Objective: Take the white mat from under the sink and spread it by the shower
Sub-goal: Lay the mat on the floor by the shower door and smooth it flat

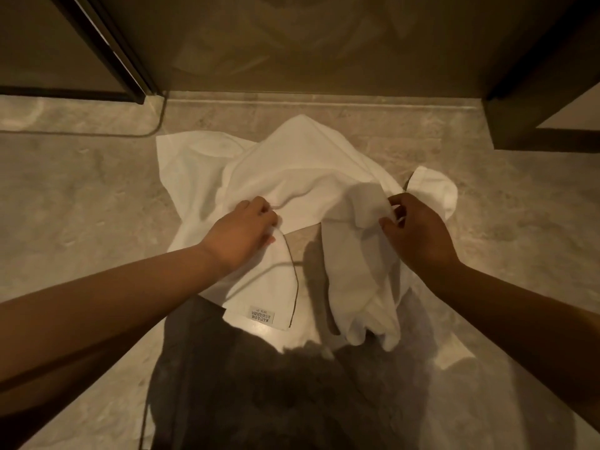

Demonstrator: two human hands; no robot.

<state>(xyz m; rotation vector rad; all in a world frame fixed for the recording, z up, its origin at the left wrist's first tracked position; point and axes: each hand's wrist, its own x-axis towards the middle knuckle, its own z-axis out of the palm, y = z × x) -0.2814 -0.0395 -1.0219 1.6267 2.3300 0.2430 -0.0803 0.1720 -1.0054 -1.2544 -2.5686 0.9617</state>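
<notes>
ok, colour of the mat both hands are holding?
White mat, plain, with a small printed label near one corner; head view, the only one.

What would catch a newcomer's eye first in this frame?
The crumpled white mat at centre, bunched and folded on the pale stone floor just short of the glass shower door. Next, the two hands: the left hand pinches one edge, the right hand grips a raised fold. A small label shows on the near corner.
</notes>
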